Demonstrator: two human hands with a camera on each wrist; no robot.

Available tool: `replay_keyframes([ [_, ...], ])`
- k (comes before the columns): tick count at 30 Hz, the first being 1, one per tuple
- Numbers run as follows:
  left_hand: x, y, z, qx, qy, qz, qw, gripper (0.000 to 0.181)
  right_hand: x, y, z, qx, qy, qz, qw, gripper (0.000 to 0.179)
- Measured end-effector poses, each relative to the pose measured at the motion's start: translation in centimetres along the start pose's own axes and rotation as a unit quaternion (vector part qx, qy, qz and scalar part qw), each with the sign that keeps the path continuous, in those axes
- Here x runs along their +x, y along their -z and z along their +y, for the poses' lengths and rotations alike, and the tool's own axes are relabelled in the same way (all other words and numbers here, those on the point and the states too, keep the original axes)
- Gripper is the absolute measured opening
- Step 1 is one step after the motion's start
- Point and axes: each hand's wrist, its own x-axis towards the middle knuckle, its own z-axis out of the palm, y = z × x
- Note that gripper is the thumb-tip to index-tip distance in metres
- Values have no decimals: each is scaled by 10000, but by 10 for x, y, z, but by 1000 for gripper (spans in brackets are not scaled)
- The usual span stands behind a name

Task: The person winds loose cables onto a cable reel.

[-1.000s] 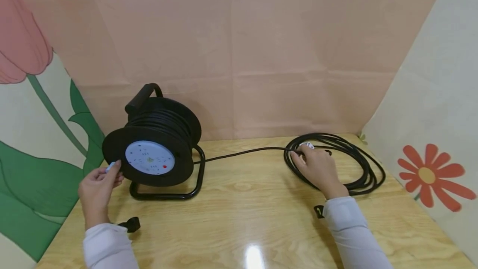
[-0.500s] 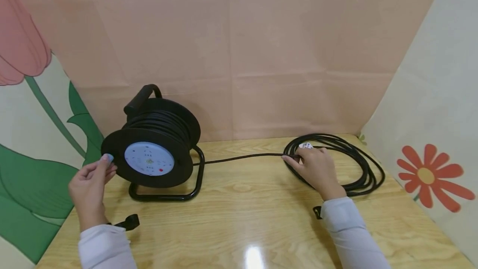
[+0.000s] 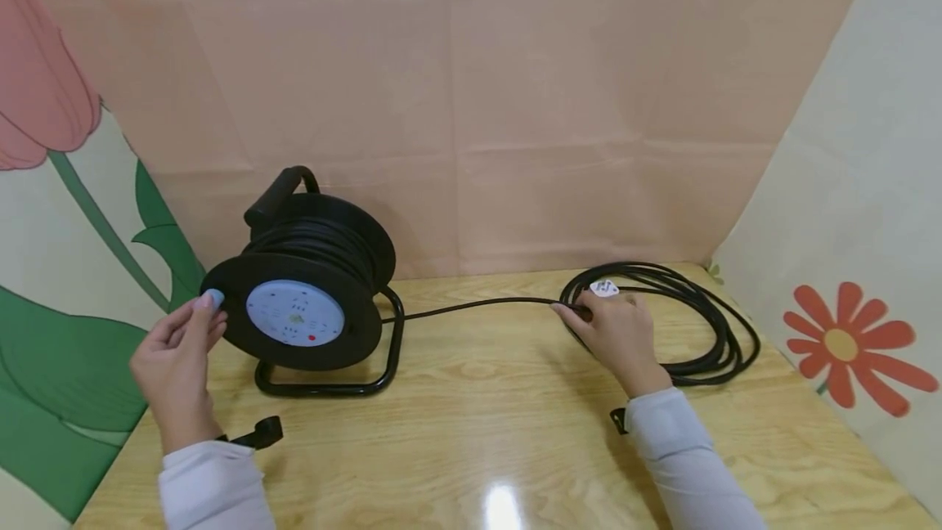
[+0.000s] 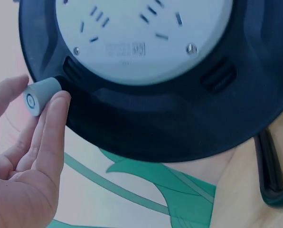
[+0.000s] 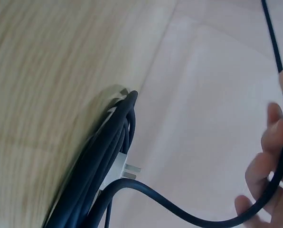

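Observation:
A black cable reel (image 3: 243, 334) with a pale socket panel (image 3: 294, 313) stands at the left in the head view. My left hand (image 3: 175, 362) pinches its small grey knob (image 4: 42, 94), at the left edge of the reel's disc. From the reel a black cable (image 3: 471, 305) runs across to my right hand (image 3: 614, 338), whose fingers curl round it. In the right wrist view, the held cable (image 5: 217, 224) crosses the fingers and bends down to a loose coil (image 5: 99, 166). A white plug (image 5: 115, 168) with metal prongs lies against the coil.
The reel rests on a black tube frame (image 3: 324, 388) and has a carrying handle (image 3: 275, 195) on top. The wooden table (image 3: 441, 448) ends at a pink wall sheet (image 3: 545, 105). Flower-patterned walls (image 3: 839, 346) border both sides.
My left hand has moved up and slightly left with the knob, and the disc has turned clockwise. My right hand has shifted slightly left, showing more of the plug.

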Motion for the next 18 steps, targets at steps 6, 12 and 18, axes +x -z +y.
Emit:
replay_keyframes([
  [6,-7,-14,6,102,-119,62,9999,46,3,-4,-3,468,-50,-119,9988,30],
  [12,-14,-23,8,173,-258,22,9995,47,6,-2,-7,1005,219,-100,9946,18],
  [18,-20,-29,12,465,-193,65,9987,46,9,2,-12,767,56,-100,9970,27],
])
